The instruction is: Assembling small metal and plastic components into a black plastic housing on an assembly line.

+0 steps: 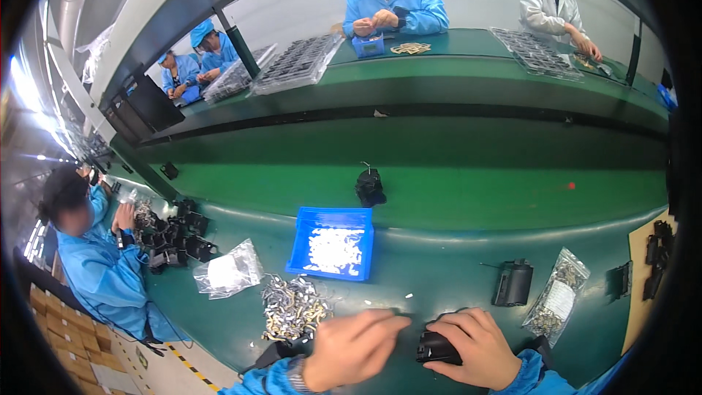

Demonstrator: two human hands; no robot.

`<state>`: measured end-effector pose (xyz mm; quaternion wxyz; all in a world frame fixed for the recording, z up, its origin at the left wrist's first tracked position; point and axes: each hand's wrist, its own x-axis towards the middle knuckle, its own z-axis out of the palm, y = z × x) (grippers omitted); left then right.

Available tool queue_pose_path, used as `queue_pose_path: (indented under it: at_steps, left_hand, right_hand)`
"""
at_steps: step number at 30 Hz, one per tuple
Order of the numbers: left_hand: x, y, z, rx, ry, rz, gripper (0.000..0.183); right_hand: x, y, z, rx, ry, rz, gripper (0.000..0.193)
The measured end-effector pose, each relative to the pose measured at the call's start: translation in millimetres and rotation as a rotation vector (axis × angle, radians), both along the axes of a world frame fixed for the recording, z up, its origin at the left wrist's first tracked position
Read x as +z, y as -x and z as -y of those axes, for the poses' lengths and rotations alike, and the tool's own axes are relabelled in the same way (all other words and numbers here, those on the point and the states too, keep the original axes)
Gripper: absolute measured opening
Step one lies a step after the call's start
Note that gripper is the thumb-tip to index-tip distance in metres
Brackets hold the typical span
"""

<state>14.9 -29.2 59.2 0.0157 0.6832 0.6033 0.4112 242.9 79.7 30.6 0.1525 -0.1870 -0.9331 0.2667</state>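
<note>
My right hand point(474, 347) is closed over a black plastic housing point(437, 350) lying on the green bench near its front edge. Just left of it hovers my left hand point(355, 349), slightly blurred, thumb and fingers drawn together toward the housing. Whatever sits between those fingertips, if anything, is too small to make out. A heap of small metal contact pieces point(294, 309) lies beyond my left wrist. Behind it a blue tray point(297, 249) holds many small white parts. Two tiny white bits rest on the bench between the tray and my hands.
Another black housing point(514, 283) and a clear bag of small metal parts point(557, 298) lie to the right, near a cardboard sheet point(638, 289). A plastic bag point(229, 271) and piled black housings point(175, 238) are left, beside a seated co-worker point(102, 263). More people work across the raised shelf.
</note>
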Motion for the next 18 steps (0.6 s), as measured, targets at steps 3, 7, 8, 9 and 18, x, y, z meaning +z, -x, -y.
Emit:
queue_pose_path:
  at_steps: [3, 7, 8, 9, 18]
  left_hand:
    - [18.3, 39.6, 15.1, 0.127, 0.217, -0.138, 0.019]
    - [24.3, 77.2, 35.9, 0.286, 0.421, -0.294, 0.013]
    - [24.4, 78.8, 38.9, 0.294, 0.422, -0.302, 0.013]
    - [24.4, 80.6, 41.9, 0.294, 0.434, -0.283, 0.013]
    - [30.6, 90.3, 54.7, 0.277, 0.498, -0.254, 0.013]
  right_hand:
    - [-9.5, -9.0, -4.3, 0.026, -0.052, -0.041, 0.063]
    - [-4.1, -9.1, -5.0, 0.093, -0.119, -0.031, 0.075]
    - [1.1, -8.2, -3.6, 0.038, -0.076, -0.095, 0.084]
    - [4.4, -6.9, -1.3, -0.019, -0.035, -0.155, 0.092]
    - [-37.3, -19.1, 5.3, 0.052, 1.605, -1.047, 0.083]
